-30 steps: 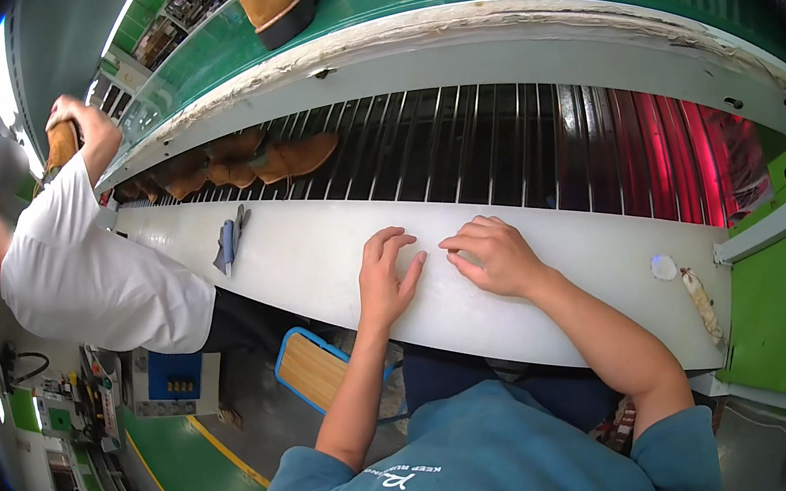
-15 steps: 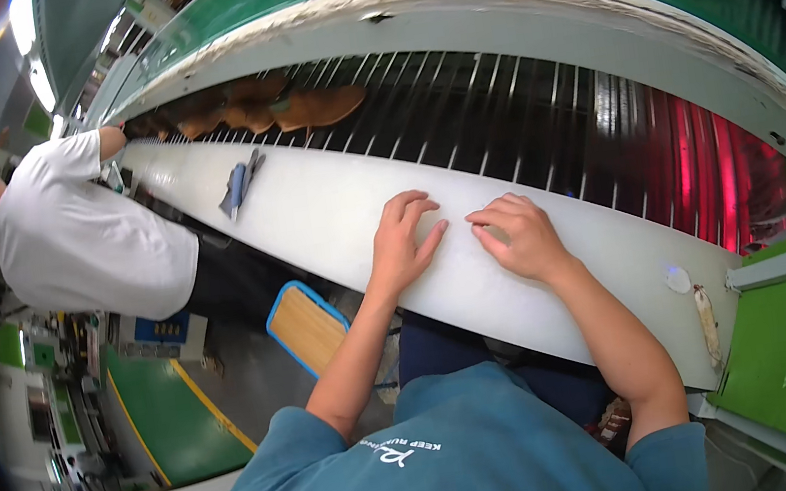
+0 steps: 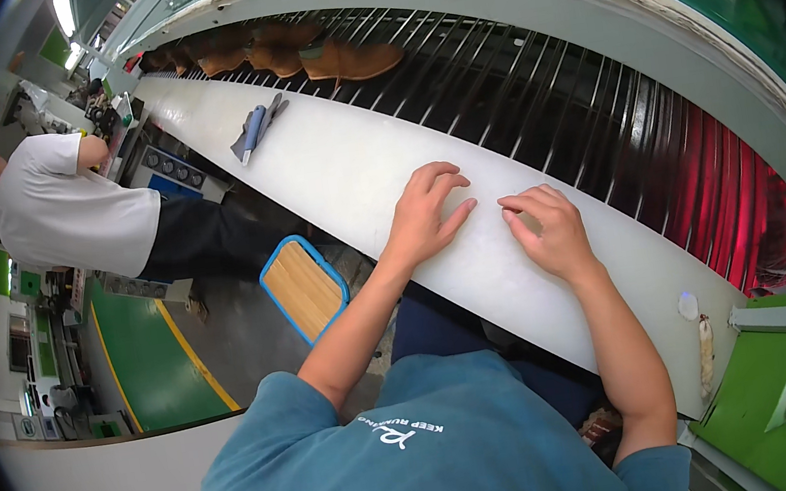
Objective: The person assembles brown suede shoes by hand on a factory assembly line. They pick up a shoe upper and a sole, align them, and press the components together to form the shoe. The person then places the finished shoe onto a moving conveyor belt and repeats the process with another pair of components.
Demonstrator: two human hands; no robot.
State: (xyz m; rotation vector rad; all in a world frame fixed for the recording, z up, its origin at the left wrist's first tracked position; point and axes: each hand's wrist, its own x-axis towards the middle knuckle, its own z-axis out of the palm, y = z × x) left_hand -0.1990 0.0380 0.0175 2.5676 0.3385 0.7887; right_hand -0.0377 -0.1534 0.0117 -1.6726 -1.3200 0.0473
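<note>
Now both hands rest flat on the white desk [image 3: 324, 170]: left hand [image 3: 423, 212] spread wide, right hand [image 3: 545, 230] with fingers loosely curled, neither holding anything. Boots [image 3: 328, 55] sit well apart on the black rollers [image 3: 532, 98] (far up the line). Best, I judge, to keep palms light.

L hand [image 3: 424, 214] & R hand [image 3: 547, 233] palms down, fingers spread, forearms extended
</note>
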